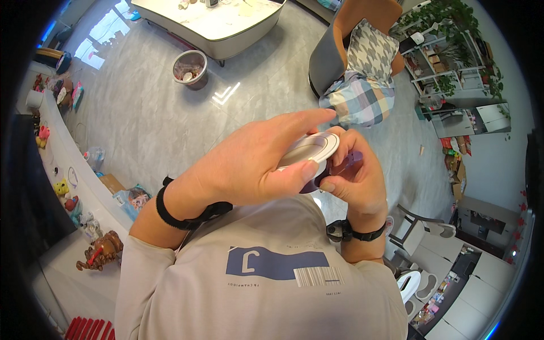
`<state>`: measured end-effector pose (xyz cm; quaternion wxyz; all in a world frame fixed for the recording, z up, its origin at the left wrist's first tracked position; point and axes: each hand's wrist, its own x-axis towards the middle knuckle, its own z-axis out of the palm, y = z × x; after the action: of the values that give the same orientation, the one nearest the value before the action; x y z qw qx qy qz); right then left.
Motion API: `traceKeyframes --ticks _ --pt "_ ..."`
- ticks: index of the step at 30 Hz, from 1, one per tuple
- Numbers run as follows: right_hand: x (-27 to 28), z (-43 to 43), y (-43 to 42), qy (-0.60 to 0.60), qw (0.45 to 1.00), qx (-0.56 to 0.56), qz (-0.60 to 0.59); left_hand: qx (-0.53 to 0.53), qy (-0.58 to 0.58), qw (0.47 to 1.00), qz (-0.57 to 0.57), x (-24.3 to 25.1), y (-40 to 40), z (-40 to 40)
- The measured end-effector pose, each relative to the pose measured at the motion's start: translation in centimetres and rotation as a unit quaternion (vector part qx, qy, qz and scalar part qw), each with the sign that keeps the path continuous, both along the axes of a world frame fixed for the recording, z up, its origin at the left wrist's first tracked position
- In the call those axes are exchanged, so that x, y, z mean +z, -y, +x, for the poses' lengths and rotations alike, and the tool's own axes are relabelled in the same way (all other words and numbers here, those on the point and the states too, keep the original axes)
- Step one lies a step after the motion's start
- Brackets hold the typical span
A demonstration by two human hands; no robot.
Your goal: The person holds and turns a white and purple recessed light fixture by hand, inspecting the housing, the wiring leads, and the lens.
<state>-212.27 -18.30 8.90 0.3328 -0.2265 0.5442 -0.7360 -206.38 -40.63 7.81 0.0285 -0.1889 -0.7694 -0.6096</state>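
Observation:
In front of my chest, my left hand [250,157] is closed around a round container with a white rim [329,144] and a dark purple lower part. Its thumb presses on the near side of the rim, and the index finger reaches over the far side. At the container's right side, my right hand [361,178] grips its edge, beside a small purple tab or clip [352,159]. Whether the tab belongs to the container cannot be told. The underside is mostly hidden by the fingers.
A waste bin [190,70] stands on the tiled floor by a white-topped table [212,21]. An armchair [331,51] with cushions is ahead to the right. A long white cabinet [80,170] bearing figurines runs along the left; a chair [408,233] stands at the lower right.

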Motion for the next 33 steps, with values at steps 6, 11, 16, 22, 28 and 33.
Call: traceKeyframes --ticks 6,11,16,22,28,33 --pt "0.3 0.2 0.0 -0.014 1.0 -0.01 -0.018 -0.019 -0.017 1.0 0.015 0.1 0.1 -0.4" --pt "0.5 0.3 -0.5 -0.132 0.991 -0.007 -0.017 -0.032 -0.119 0.992 -0.006 0.5 0.2 -0.7" --pt "-0.2 0.7 -0.5 -0.14 0.989 -0.046 0.0 -0.009 -0.07 0.997 0.008 1.0 0.3 -0.7" --pt "-1.6 1.1 1.3 -0.391 0.905 -0.139 0.09 0.06 0.09 0.986 0.13 0.3 -0.7 -0.2" --pt "-3.1 0.8 0.4 -0.405 0.88 -0.201 0.142 -0.027 0.192 0.952 0.236 0.3 -0.5 -0.1" --pt "-2.8 0.7 -0.2 -0.339 0.918 -0.173 0.116 -0.072 0.212 0.95 0.22 0.9 -0.3 0.1"
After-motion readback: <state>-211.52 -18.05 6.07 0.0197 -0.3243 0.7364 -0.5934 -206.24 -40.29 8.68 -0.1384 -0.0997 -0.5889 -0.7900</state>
